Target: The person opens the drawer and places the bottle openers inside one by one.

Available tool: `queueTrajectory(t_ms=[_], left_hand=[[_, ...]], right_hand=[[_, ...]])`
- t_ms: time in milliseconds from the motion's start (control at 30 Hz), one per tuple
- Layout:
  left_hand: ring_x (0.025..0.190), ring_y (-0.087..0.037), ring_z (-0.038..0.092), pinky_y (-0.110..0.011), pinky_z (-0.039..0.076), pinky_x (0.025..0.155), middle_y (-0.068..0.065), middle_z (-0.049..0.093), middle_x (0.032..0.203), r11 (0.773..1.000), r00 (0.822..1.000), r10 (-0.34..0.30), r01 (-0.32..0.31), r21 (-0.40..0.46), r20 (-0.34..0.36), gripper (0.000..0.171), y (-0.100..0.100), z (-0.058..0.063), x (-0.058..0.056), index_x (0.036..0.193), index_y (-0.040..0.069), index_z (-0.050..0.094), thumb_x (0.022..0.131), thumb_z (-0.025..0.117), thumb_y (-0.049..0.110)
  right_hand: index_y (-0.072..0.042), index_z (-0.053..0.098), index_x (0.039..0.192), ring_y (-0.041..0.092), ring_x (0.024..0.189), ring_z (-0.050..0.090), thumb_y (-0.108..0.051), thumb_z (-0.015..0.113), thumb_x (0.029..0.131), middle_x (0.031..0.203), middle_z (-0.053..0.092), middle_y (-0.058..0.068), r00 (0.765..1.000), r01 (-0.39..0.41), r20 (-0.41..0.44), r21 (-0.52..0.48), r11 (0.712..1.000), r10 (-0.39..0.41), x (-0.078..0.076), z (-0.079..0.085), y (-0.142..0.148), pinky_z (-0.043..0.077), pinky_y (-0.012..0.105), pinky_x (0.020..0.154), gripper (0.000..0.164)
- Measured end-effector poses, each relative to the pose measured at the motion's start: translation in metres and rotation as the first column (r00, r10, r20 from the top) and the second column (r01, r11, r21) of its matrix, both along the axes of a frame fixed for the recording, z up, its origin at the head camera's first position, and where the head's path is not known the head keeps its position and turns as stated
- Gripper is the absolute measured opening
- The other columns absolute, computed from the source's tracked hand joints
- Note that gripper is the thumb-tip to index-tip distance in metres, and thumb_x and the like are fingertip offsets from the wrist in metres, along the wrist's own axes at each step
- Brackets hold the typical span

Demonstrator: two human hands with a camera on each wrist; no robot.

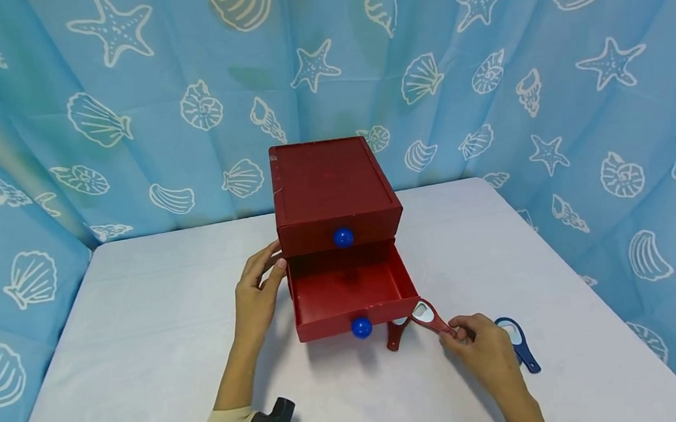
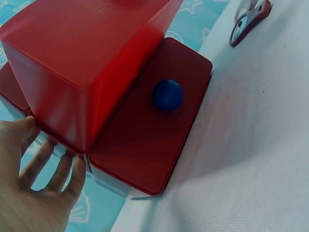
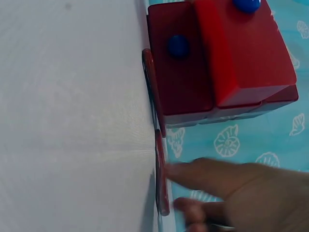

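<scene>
A red drawer cabinet [image 1: 332, 178] stands on the table, with its red drawer [image 1: 346, 287] pulled out under the top one. My left hand [image 1: 257, 295] is at the cabinet's left side. Its fingertips [image 2: 33, 122] rest along the lower side edge of the pulled-out drawer. To the drawer's right, a red hand mirror [image 1: 432, 317] lies flat, partly overlapping a second red hand mirror [image 1: 397, 332]. Close over the first one's handle is my right hand [image 1: 481, 345], thumb and fingers parted around its end. That hand is blurred in the right wrist view, just above the handle [image 3: 162, 188].
Right of my right hand lies a blue hand mirror [image 1: 518, 343], partly hidden by the hand. Blue knobs [image 1: 361, 328] stick out from the drawer fronts. A closed bottom drawer [image 2: 149, 125] sits beneath the pulled-out one. A shell-patterned blue curtain [image 1: 204, 148] hangs behind the white table [image 1: 162, 302].
</scene>
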State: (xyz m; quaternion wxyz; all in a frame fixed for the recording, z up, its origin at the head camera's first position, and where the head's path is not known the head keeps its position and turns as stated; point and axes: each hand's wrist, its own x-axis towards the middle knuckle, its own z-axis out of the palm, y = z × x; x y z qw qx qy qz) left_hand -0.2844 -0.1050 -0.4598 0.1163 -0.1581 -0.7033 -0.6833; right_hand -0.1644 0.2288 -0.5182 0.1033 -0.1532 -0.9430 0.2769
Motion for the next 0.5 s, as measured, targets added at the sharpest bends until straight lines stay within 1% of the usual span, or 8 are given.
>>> queueTrajectory(t_ms=[67,133,167,267,333,433,500], left_hand=[[0.115,-0.016,0.051,-0.025,0.049,0.087,0.000,0.049,0.129,1.000,1.000,-0.001,0.001,0.003,0.001,0.037,-0.0004,0.0010,0.0001,0.129,0.019,0.054,0.092,0.057,0.021],[0.115,-0.016,0.051,-0.025,0.049,0.087,0.000,0.049,0.129,1.000,1.000,-0.001,0.001,0.003,-0.001,0.037,-0.0010,0.0018,0.0002,0.129,0.019,0.054,0.092,0.057,0.021],[0.115,-0.016,0.051,-0.025,0.049,0.087,0.001,0.049,0.129,1.000,1.000,-0.001,0.001,0.004,-0.002,0.037,-0.0014,0.0022,0.0004,0.129,0.019,0.054,0.092,0.057,0.020],[0.115,-0.017,0.051,-0.024,0.048,0.087,0.001,0.049,0.128,1.000,1.000,0.008,-0.008,0.000,-0.002,0.037,-0.0026,0.0026,0.0013,0.129,0.018,0.054,0.092,0.057,0.019],[0.115,-0.018,0.051,-0.023,0.049,0.086,0.000,0.049,0.128,1.000,1.000,0.011,-0.011,-0.003,0.002,0.037,-0.0028,0.0024,0.0020,0.129,0.018,0.054,0.092,0.057,0.019],[0.115,-0.019,0.051,-0.024,0.049,0.086,0.000,0.049,0.128,1.000,1.000,0.002,-0.002,-0.004,0.006,0.037,-0.0020,0.0025,0.0022,0.129,0.018,0.054,0.092,0.057,0.019],[0.115,-0.020,0.051,-0.024,0.049,0.087,0.000,0.049,0.128,1.000,1.000,-0.004,0.004,-0.003,0.005,0.037,-0.0015,0.0031,0.0017,0.129,0.018,0.054,0.092,0.057,0.020]], right_hand=[[-0.008,0.070,0.098,0.016,0.068,0.047,-0.029,0.079,0.071,0.074,0.051,0.001,0.999,-0.022,0.037,0.041,0.999,0.021,-0.0011,-0.0007,-0.0010,0.041,0.024,0.052,0.036],[-0.008,0.071,0.098,0.015,0.065,0.045,-0.029,0.080,0.070,0.072,0.048,0.001,0.998,-0.038,0.043,0.093,0.995,0.034,-0.0020,-0.0019,-0.0023,0.038,0.024,0.051,0.037],[-0.008,0.072,0.096,0.015,0.064,0.045,-0.029,0.081,0.070,0.070,0.048,0.000,0.999,-0.041,0.034,0.115,0.992,0.038,-0.0023,-0.0029,-0.0028,0.038,0.025,0.050,0.035],[-0.009,0.073,0.088,0.015,0.061,0.045,-0.026,0.080,0.069,0.068,0.049,0.000,0.999,-0.035,-0.016,0.138,0.990,0.037,-0.0026,-0.0046,-0.0042,0.039,0.024,0.048,0.026],[-0.009,0.072,0.085,0.014,0.061,0.045,-0.025,0.080,0.068,0.067,0.049,-0.001,0.999,-0.021,-0.047,0.134,0.991,0.027,-0.0019,-0.0051,-0.0039,0.039,0.024,0.049,0.024],[-0.010,0.071,0.082,0.013,0.061,0.045,-0.021,0.080,0.066,0.067,0.049,-0.002,0.990,0.012,-0.141,0.108,0.994,0.004,0.0006,-0.0030,-0.0009,0.040,0.023,0.050,0.022],[-0.012,0.070,0.079,0.012,0.059,0.044,-0.020,0.080,0.066,0.065,0.049,-0.003,0.975,0.019,-0.223,0.103,0.994,0.005,0.0023,0.0002,0.0020,0.039,0.022,0.049,0.018]])
